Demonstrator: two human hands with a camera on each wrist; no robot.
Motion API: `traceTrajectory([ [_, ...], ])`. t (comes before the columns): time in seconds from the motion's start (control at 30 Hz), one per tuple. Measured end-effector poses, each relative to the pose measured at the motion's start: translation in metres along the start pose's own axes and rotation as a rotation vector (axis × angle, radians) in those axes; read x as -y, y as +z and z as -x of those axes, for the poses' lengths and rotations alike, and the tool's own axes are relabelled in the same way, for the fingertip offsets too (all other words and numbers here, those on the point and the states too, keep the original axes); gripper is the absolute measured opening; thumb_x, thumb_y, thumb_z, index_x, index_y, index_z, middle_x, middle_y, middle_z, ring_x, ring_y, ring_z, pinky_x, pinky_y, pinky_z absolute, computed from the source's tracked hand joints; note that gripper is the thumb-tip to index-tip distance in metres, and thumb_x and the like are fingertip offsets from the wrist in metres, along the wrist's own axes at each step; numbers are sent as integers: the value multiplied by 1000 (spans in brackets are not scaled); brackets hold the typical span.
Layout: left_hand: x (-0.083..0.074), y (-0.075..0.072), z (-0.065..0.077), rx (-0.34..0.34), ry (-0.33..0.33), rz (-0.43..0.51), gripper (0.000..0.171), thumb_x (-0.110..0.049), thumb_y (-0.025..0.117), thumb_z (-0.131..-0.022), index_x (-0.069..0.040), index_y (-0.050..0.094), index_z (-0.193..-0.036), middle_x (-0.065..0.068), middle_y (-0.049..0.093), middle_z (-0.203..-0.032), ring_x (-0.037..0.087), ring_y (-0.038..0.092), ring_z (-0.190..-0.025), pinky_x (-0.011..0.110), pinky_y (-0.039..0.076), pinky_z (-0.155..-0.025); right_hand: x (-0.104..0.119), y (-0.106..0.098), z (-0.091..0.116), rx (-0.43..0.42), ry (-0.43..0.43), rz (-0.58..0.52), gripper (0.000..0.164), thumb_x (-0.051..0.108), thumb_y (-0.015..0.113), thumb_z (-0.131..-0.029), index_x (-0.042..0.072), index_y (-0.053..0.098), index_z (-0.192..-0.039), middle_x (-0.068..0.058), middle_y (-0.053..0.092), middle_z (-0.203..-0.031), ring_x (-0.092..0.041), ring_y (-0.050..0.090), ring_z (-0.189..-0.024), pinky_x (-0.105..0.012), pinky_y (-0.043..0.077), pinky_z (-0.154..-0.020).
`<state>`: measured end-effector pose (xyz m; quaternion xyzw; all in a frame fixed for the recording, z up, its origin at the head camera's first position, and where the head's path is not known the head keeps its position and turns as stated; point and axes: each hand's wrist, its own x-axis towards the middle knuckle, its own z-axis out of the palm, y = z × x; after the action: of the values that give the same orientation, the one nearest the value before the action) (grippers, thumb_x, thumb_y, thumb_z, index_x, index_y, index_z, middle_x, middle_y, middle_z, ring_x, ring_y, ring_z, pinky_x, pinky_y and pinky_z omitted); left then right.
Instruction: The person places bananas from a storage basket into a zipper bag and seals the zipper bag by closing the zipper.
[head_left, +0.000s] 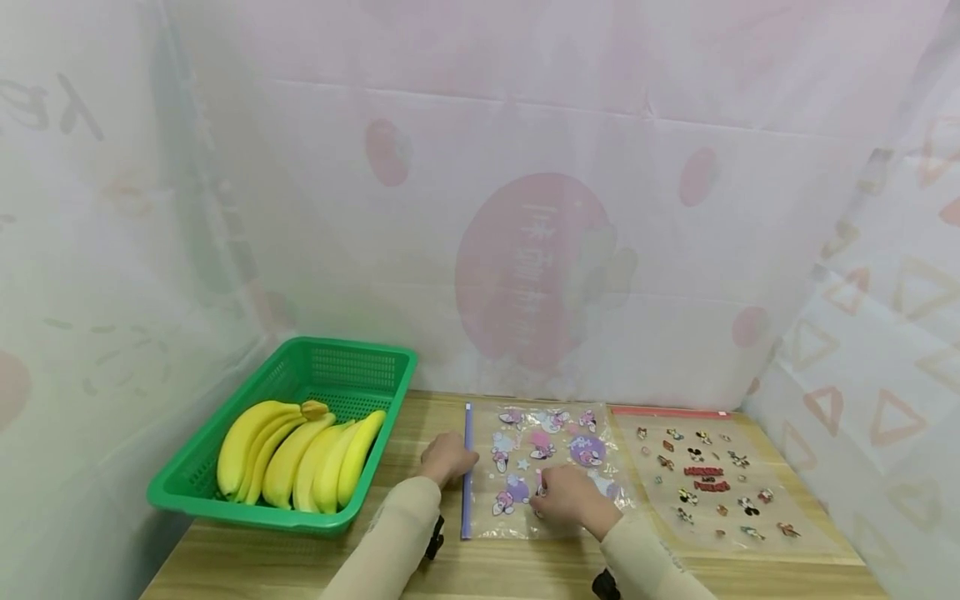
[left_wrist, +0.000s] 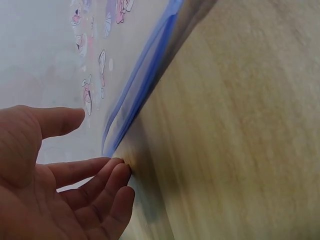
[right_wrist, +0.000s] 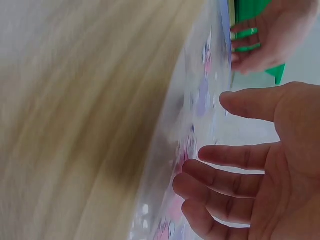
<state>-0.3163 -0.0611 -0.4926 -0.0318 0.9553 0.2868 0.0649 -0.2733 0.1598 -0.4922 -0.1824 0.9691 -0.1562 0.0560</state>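
A clear zip bag (head_left: 525,467) printed with pink and purple cartoon figures lies flat on the wooden table, its purple slider edge (head_left: 467,492) on the left. My left hand (head_left: 448,457) is at that edge. In the left wrist view, its fingertips (left_wrist: 119,172) are beside the purple strip, and the thumb stands apart from them. Over the middle of the bag is my right hand (head_left: 566,497). The right wrist view shows its fingers (right_wrist: 220,175) loosely bent with nothing between them and thumb; whether they touch the plastic I cannot tell.
On the left, a green plastic basket (head_left: 408,367) holds several yellow bananas (head_left: 300,458). To the right lies a second clear bag (head_left: 720,483) with a red strip and small cartoon prints. Printed white cloth (head_left: 420,275) walls the table (head_left: 255,567) at back and sides.
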Motion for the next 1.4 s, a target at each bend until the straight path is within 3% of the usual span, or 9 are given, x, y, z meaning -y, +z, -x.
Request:
traceTrajectory([
  [0.3,-7,9,-3,-65,-17,-44,19,-15,70,-74,1,60,-78,10,55,-70,23,53,-62,39,47,-57,16,6,2,68,-8,25,24,33,65,-79,10,60,-81,1,54,-70,-17,50,-61,-38,44,-57],
  [0.47,0,10,-8,-48,-18,-9,11,-10,63,-78,0,61,-82,11,57,-75,24,53,-65,40,47,-58,15,8,1,58,-9,28,25,32,64,-79,9,62,-85,1,55,-73,-18,51,-64,-39,45,-59],
  [0.57,5,9,-10,-33,1,91,9,-9,60,-80,-1,59,-77,11,56,-72,23,52,-62,35,44,-55,13,10,1,45,-12,19,23,32,64,-80,10,61,-83,2,54,-72,-17,50,-63,-37,44,-59],
  [0.73,10,4,-12,16,16,334,21,-10,62,-82,-7,48,-67,7,51,-66,17,49,-56,28,43,-51,11,11,2,8,-31,-10,20,29,65,-82,12,56,-76,4,51,-67,-14,46,-58,-33,41,-54],
  [0.97,12,4,-13,60,-2,493,25,-11,62,-85,-10,45,-67,2,44,-64,13,42,-54,24,37,-47,9,11,2,-7,-37,-24,21,29,65,-83,14,55,-73,4,50,-65,-13,46,-57,-31,40,-54],
  [1.17,13,8,-15,116,-36,735,22,-10,59,-88,-12,44,-71,1,46,-69,13,49,-62,25,46,-54,7,8,2,21,-33,-69,20,28,64,-86,10,58,-78,2,53,-69,-14,48,-59,-32,43,-56],
  [1.27,16,9,-15,151,-60,798,21,-10,57,-87,-12,44,-71,-1,46,-64,9,44,-54,21,41,-49,5,7,2,23,-35,-79,21,27,64,-86,9,59,-79,2,54,-69,-14,48,-59,-31,43,-56],
  [1.4,19,10,-15,156,-28,795,21,-9,57,-86,-12,44,-69,-2,43,-58,8,35,-48,21,30,-46,3,6,3,34,-27,-94,21,28,63,-88,9,59,-80,2,54,-69,-13,48,-59,-30,43,-55],
])
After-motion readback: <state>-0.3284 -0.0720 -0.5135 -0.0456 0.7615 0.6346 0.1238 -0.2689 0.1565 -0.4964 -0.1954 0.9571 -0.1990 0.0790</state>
